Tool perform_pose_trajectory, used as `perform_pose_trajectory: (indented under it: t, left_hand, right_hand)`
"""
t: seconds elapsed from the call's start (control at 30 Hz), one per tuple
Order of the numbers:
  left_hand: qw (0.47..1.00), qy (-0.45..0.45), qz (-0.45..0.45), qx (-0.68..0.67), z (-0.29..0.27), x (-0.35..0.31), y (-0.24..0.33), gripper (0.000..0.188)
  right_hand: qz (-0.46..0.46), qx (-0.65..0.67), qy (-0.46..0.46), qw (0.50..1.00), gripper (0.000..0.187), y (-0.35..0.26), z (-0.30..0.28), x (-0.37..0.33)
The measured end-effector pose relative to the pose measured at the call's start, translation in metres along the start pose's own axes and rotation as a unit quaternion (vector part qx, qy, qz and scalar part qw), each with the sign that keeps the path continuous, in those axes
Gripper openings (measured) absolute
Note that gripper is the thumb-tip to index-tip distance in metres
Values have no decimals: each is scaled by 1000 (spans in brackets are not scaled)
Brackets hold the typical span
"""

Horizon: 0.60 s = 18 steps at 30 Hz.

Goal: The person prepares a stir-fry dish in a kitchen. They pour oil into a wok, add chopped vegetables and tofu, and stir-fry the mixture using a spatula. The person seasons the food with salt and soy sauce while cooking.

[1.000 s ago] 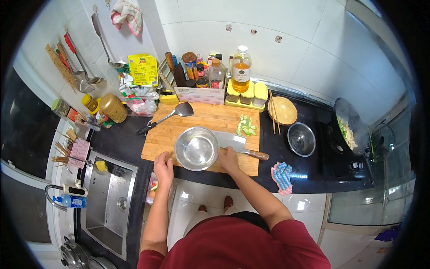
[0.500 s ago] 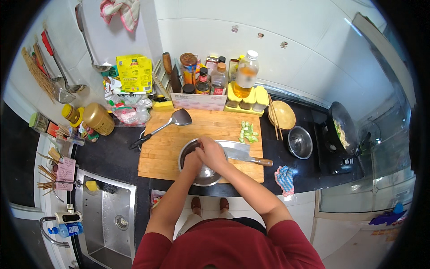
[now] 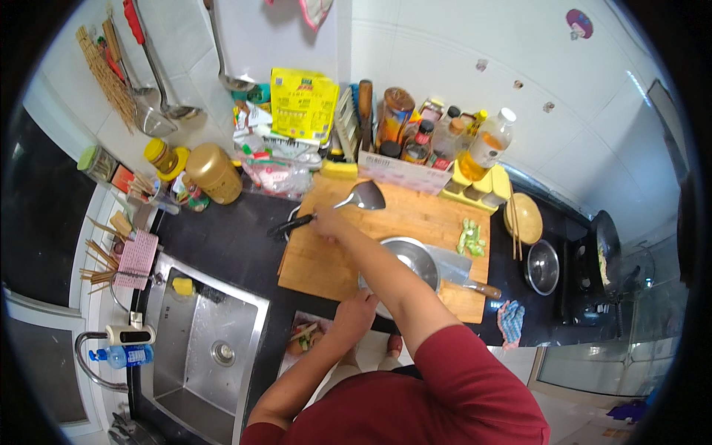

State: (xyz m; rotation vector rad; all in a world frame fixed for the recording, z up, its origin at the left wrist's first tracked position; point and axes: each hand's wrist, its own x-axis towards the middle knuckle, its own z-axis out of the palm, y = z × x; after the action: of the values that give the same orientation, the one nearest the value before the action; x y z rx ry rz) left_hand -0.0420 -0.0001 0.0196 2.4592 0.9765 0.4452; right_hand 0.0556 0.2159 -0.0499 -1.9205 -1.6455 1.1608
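Fingers (image 3: 319, 213) of the right hand (image 3: 328, 226) are at the spatula (image 3: 365, 196), near where its black handle meets the metal stem — I can't tell if they close around it. Left hand (image 3: 354, 317) is nearer the body, fingers bent in by the near left edge of the shiny bowl (image 3: 417, 259) — its grip is hard to see. Under the right hand is a wooden board (image 3: 317, 271). Right of both hands are a big knife (image 3: 456, 268) and cut green bits (image 3: 471, 237).
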Motion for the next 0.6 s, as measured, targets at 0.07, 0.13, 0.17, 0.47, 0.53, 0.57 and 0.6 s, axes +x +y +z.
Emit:
perform_pose_trajectory:
  t: [0.07,0.13,0.17,0.47,0.53,0.57,0.6]
  left_hand:
    - [1000,-1,-5,-18,-9,-6,1,13]
    - [999,5,-1,-31,-20,-6,2,10]
    - [999,-6,2,-37,-23,-8,4,8]
    - [989,-46,64,-126,-12,9,7,2]
    - [984,-100,81,-122,6,25,-2,8]
    - [981,-126,88,-119,14,32,-4,12]
    - [979,-148,93,-108,11,41,4,14]
  right_hand:
    - [-26,-26,63,997,30,9,7,9]
    - [-9,-31,87,996,29,12,5,7]
    - [23,-20,81,996,28,11,4,5]
    - [103,412,98,900,13,-7,-117,-92]
    - [54,493,130,859,9,8,-141,-117]
    - [38,521,144,840,9,8,-153,-138]
    - [23,548,157,821,12,0,-166,-168]
